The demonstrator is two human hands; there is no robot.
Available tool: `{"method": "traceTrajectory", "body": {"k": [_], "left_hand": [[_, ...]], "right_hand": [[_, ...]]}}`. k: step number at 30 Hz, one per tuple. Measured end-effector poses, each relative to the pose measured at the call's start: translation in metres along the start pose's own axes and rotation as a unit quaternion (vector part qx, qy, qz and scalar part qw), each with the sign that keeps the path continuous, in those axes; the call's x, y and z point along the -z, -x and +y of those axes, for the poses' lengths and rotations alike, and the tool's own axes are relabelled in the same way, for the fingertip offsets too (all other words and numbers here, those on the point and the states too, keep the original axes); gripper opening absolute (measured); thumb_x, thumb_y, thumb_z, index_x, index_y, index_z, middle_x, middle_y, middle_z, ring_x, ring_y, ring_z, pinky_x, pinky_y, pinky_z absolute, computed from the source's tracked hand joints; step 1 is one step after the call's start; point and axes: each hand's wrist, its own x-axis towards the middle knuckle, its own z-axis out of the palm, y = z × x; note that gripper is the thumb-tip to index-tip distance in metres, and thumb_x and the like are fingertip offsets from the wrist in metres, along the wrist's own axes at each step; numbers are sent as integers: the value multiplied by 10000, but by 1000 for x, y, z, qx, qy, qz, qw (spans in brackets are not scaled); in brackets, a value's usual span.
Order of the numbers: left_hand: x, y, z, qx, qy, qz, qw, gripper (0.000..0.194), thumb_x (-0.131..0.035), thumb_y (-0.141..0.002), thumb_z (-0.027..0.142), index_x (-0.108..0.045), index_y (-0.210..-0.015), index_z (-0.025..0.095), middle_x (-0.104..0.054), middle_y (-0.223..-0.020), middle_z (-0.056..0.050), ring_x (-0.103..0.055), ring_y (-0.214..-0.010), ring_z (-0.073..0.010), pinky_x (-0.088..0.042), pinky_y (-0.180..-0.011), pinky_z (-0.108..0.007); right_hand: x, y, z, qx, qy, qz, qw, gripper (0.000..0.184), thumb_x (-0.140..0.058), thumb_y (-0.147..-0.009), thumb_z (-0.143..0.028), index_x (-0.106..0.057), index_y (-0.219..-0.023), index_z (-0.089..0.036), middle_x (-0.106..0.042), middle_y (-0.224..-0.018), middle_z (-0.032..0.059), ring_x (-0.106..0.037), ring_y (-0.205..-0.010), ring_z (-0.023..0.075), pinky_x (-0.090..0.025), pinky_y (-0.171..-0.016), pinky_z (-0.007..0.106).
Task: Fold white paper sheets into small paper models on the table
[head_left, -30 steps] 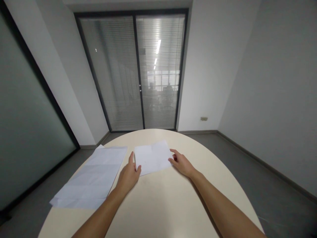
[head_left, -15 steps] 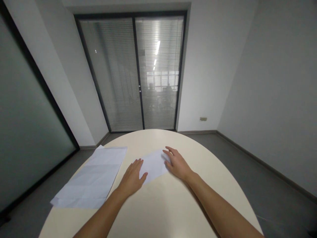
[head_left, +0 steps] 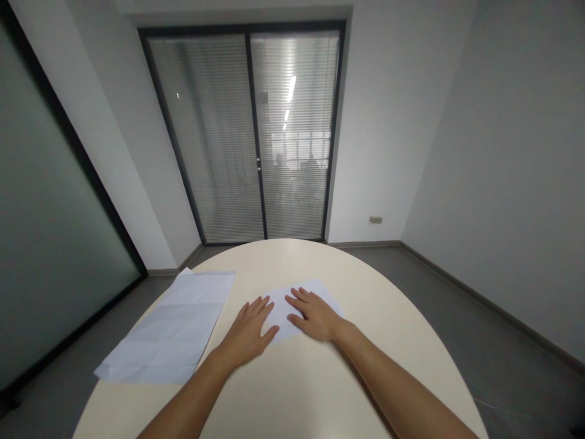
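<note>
A small white sheet of paper (head_left: 281, 317) lies flat on the pale round table (head_left: 278, 390), partly covered by both hands. My left hand (head_left: 249, 332) rests over its left end, palm down, fingers spread. Across the right part of the sheet lies my right hand (head_left: 315, 314), also palm down with the fingers stretched out and the thumb apart. Neither hand grips anything. The paper's left end and lower right part are hidden beneath the hands.
Several larger creased white sheets (head_left: 178, 323) lie in a loose stack at the table's left side, near my left forearm. Beyond the far table edge stand dark-framed glass panels with blinds (head_left: 292, 201). A frosted glass panel (head_left: 46, 244) is at the left.
From holding the paper's side edges, both hands have moved inward and now lie flat on it. The paper has come slightly nearer and to the right. The stack stays put.
</note>
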Motion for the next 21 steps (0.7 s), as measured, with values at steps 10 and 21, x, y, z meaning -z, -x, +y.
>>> {"method": "traceTrajectory", "body": {"k": [10, 21], "left_hand": [[5, 0, 5, 3, -2, 3, 1000, 559, -512, -942, 472, -506, -1445, 229, -412, -1568, -113, -331, -1476, -300, -191, -1213, -554], [6, 1, 6, -32, -9, 31, 999, 555, -508, -947, 397, -480, -1470, 215, -397, -1577, -108, -330, -1476, -295, -187, -1224, -545]], "right_hand": [[3, 2, 15, -12, 13, 10, 1000, 759, -490, -915, -658, -382, -1541, -242, -241, -1632, 116, -202, -1510, 334, -134, -1214, 525], [4, 2, 30, -136, 46, 58, 988, 790, -396, -947, -679, -352, -1553, -175, -225, -1634, 149, -134, -1518, 377, -41, -1196, 604]]}}
